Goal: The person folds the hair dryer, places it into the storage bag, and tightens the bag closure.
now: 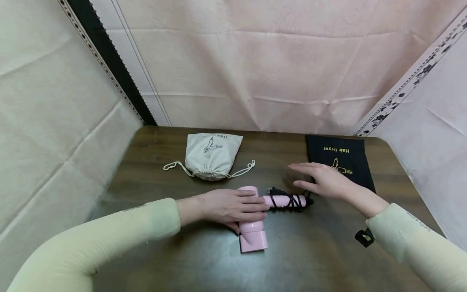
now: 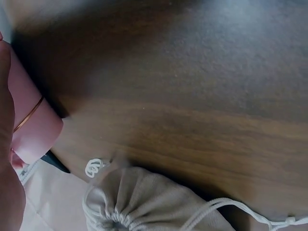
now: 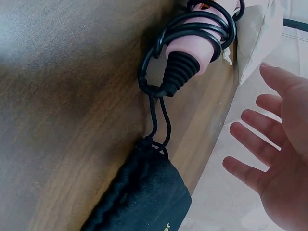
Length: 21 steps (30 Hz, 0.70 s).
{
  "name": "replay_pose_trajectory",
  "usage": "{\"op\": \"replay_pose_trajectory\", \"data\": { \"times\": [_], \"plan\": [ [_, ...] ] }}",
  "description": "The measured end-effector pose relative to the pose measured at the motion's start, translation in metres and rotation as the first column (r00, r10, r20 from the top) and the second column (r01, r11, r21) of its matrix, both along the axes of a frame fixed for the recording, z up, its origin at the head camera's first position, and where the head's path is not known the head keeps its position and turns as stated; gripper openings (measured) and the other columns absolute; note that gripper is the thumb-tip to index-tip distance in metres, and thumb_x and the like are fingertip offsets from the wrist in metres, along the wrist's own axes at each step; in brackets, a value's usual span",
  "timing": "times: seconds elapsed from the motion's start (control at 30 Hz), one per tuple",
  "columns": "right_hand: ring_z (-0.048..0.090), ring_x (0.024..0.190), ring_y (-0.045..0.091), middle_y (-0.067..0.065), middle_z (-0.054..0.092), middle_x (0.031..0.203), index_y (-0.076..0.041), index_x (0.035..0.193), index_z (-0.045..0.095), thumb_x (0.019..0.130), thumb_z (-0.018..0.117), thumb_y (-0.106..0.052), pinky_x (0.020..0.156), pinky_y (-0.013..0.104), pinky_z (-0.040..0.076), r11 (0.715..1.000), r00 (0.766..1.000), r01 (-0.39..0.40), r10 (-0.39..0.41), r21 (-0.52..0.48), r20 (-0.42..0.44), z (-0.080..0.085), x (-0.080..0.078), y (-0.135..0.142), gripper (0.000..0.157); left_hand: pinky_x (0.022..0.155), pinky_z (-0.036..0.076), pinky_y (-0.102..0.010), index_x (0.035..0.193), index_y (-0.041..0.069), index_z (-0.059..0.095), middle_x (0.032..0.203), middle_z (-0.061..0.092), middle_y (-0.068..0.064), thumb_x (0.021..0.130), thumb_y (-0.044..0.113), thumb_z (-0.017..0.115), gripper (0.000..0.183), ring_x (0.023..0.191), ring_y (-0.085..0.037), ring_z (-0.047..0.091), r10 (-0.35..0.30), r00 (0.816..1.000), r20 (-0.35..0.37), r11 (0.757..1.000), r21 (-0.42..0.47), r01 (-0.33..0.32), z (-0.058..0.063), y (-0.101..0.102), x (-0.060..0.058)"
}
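Observation:
A pink hair dryer (image 1: 252,239) lies on the table, its black cord (image 1: 294,201) wound round the handle. My left hand (image 1: 228,206) rests across the barrel with its fingers laid out toward the handle and the thumb at the barrel's near side. In the left wrist view one end of the barrel (image 2: 41,130) shows beside the hand. My right hand (image 1: 326,180) holds nothing; its fingers are spread out above the table, between the handle and a black pouch (image 1: 335,148) printed "Hair Dryer". The pouch's drawstring (image 3: 161,120) lies close by the cord in the right wrist view.
A cream drawstring pouch (image 1: 213,154) with a printed hair dryer lies toward the back, left of centre, its strings spread to both sides. Pale cloth (image 1: 255,65) hangs behind the brown wooden table (image 1: 175,259) and along both sides.

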State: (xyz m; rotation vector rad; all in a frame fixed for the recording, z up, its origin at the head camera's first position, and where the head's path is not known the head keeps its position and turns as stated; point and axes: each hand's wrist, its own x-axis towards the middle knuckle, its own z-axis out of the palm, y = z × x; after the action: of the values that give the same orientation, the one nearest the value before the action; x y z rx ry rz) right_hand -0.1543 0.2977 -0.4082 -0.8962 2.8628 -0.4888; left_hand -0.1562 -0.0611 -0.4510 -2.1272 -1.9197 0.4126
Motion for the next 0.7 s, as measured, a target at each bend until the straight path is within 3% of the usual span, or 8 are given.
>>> {"op": "replay_pose_trajectory", "data": {
  "times": [0.33, 0.5, 0.7],
  "plan": [
    [0.06, 0.137, 0.037, 0.015, 0.064, 0.148, -0.008, 0.152, 0.061, 0.104, 0.071, -0.029, 0.11, 0.06, 0.05, 0.999, 1.0, -0.021, 0.022, -0.04, 0.017, -0.002, 0.003, -0.005, 0.052, 0.127, 0.034, -0.041, 0.154, 0.013, 0.056, 0.156, 0.057, -0.009, 0.103, 0.069, 0.049, 0.076, 0.149, -0.025, 0.05, -0.04, 0.999, 0.029, 0.989, 0.143, 0.035, -0.012, 0.003, 0.006],
    [0.062, 0.136, 0.035, 0.013, 0.065, 0.147, -0.007, 0.149, 0.063, 0.103, 0.074, -0.026, 0.109, 0.058, 0.051, 0.996, 0.997, -0.075, 0.075, -0.05, -0.008, -0.003, 0.006, -0.012, 0.051, 0.126, 0.035, -0.042, 0.151, 0.01, 0.057, 0.152, 0.06, -0.01, 0.104, 0.068, 0.049, 0.075, 0.147, -0.025, 0.052, -0.055, 0.997, 0.057, 0.974, 0.223, 0.041, -0.021, 0.003, 0.012],
    [0.061, 0.137, 0.034, 0.012, 0.064, 0.149, -0.007, 0.149, 0.063, 0.103, 0.074, -0.024, 0.107, 0.057, 0.052, 0.987, 0.988, -0.152, 0.152, -0.049, -0.02, -0.006, 0.012, -0.019, 0.05, 0.128, 0.033, -0.042, 0.152, 0.009, 0.056, 0.156, 0.057, -0.011, 0.104, 0.068, 0.05, 0.076, 0.151, -0.025, 0.048, -0.054, 0.996, 0.076, 0.971, 0.236, 0.034, -0.026, 0.004, 0.017]
  ]
}}
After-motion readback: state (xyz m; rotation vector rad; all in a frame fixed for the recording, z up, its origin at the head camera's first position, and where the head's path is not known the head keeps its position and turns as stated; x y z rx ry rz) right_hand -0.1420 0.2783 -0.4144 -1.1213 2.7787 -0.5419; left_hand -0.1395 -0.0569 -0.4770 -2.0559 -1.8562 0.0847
